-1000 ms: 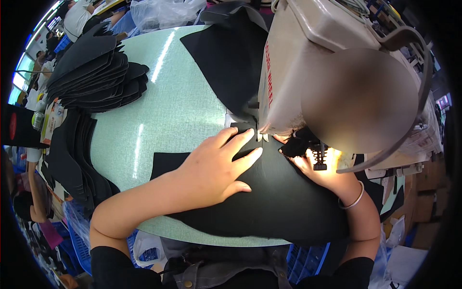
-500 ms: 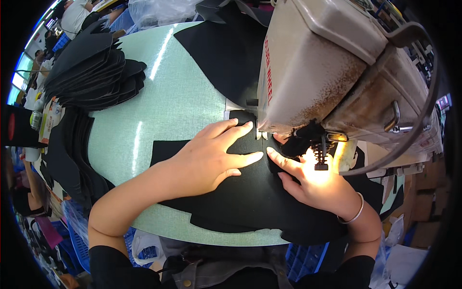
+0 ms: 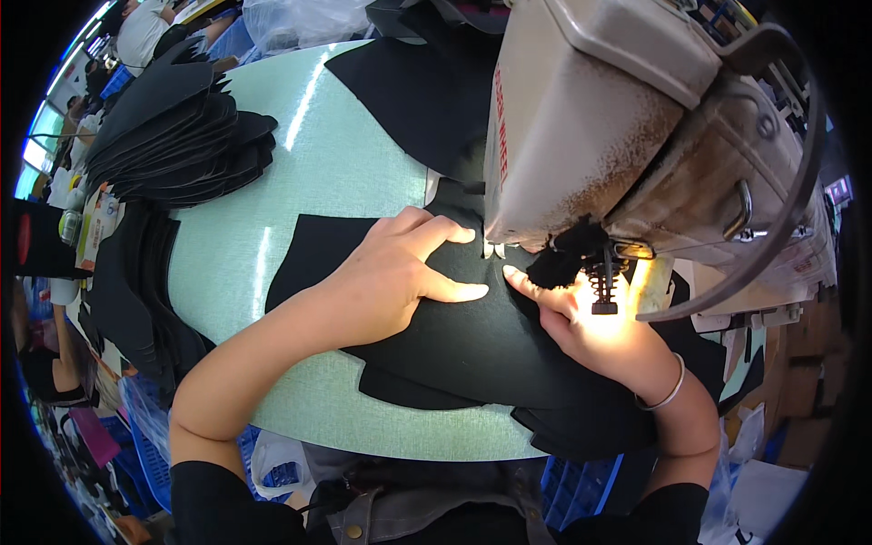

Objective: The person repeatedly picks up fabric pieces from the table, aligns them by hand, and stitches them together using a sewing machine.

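Note:
A black sheet piece (image 3: 445,341), perhaps leather or fabric, lies flat under the presser foot (image 3: 493,250) of a worn beige sewing machine (image 3: 581,136). My left hand (image 3: 400,272) rests on it just left of the foot, thumb and fingers spread apart. Right of the foot, my right hand (image 3: 590,322) presses on the piece with its index finger stretched toward the needle area. Strong lamplight washes out the back of that hand, and the machine's black fuzzy pad (image 3: 568,257) and spring hide some fingers. Another black piece (image 3: 413,104) extends behind the foot.
On the pale green table (image 3: 236,218), a fanned stack of black pieces (image 3: 182,136) sits at the far left, with more black pieces (image 3: 145,291) hanging nearer. Blue crates (image 3: 581,490) stand below the front edge. A curved grey bar (image 3: 790,236) arcs at the right.
The black piece has turned and slid away from me at its left side. My left hand's fingers have drawn in somewhat; my right hand stays nearly in place beside the foot.

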Demonstrator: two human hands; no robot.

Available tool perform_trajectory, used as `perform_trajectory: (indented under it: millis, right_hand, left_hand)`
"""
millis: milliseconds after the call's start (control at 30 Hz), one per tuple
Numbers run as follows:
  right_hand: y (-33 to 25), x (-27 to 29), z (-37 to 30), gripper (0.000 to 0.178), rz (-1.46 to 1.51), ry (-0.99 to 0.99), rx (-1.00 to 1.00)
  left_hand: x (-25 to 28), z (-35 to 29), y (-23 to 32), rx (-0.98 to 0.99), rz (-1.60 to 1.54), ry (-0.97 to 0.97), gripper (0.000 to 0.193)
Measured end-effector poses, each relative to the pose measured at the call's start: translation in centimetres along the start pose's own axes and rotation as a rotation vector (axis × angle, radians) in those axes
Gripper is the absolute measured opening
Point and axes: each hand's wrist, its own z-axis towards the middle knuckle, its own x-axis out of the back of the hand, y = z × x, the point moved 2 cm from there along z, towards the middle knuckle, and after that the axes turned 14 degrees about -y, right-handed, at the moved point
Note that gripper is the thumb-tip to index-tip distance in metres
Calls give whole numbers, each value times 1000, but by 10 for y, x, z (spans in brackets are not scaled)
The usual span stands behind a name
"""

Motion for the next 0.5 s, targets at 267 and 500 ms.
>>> perform_trajectory:
  millis: [267,500]
  right_hand:
    - [20,-6,-1,14,40,54,30]
    - [-2,9,10,22,161,47,-25]
  left_hand:
    - [-1,2,-14,-17,25,47,52]
    - [-5,-3,10,9,123,117,41]
